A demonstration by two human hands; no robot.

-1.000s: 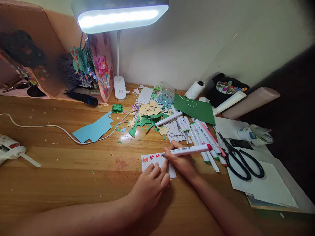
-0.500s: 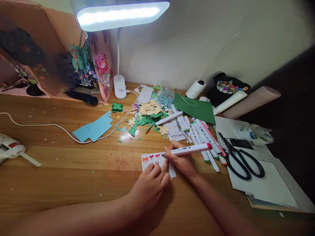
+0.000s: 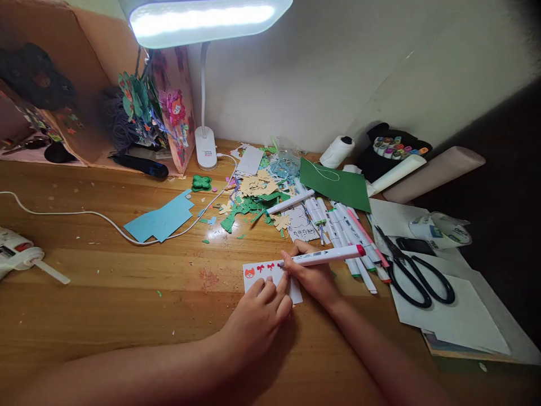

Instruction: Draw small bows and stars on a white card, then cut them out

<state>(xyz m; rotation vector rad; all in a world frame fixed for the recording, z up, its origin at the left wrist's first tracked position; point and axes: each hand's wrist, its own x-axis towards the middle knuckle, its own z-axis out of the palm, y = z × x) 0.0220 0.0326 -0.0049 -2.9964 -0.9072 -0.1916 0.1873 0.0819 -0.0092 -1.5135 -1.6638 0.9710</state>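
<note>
A small white paper card [image 3: 250,288] lies on the wooden table, with an orange cat-like face and red bows drawn along its upper edge. My left hand [image 3: 262,313] rests on the card and presses it down, its fingers apart and slightly bent. In my right hand [image 3: 315,277] is a white marker [image 3: 325,255] with a red end, pinched between thumb and fingers. The marker's tip meets the card by the rightmost red mark. My left fingers cover the lower middle of the card.
Paper scraps [image 3: 253,194] and several markers [image 3: 344,231] lie behind my hands. Black-handled scissors [image 3: 416,276] rest on white sheets [image 3: 460,316] at right. A lamp [image 3: 205,148] stands at the back, its cable crossing near blue paper [image 3: 163,219]. A glue gun [image 3: 19,254] sits far left.
Both hands, the card and the marker stay nearly in place. The whole view has shifted very slightly.
</note>
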